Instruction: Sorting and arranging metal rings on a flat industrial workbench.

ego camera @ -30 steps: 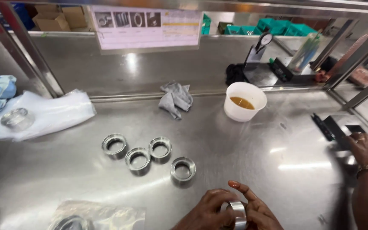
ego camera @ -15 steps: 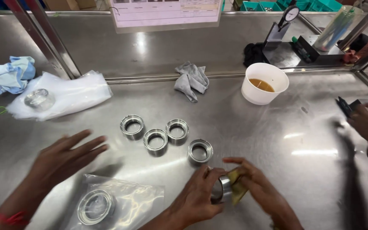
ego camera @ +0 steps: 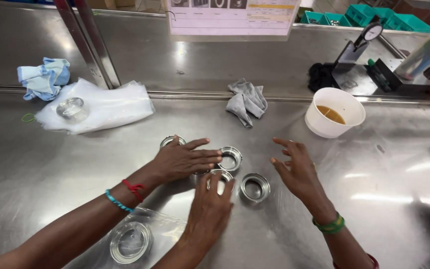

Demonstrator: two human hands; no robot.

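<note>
The person's left hand (ego camera: 210, 209) comes up from the bottom edge and lies flat on the steel surface (ego camera: 51, 169). Its fingers (ego camera: 218, 187) are released and stretched over the rim of a metal ring (ego camera: 221, 175), touching it without closing around it. The right hand (ego camera: 297, 169), with green bangles at the wrist, hovers with its fingers spread and holds nothing. It is just beside a second ring (ego camera: 255, 187), which sits free on the surface to the right of the first.

A co-worker's hand (ego camera: 182, 160), with a red thread and a blue band on the wrist, reaches in from the left. It lies palm down over the group, partly covering a third ring (ego camera: 171, 141), its fingertips next to a fourth ring (ego camera: 231, 158).

Near the bottom edge a clear plastic bag (ego camera: 167, 229) holds another ring (ego camera: 130, 242). Farther back lie a white bag (ego camera: 110, 107), a blue cloth (ego camera: 43, 79), a grey rag (ego camera: 247, 102) and a white cup (ego camera: 334, 124) of brownish liquid.
</note>
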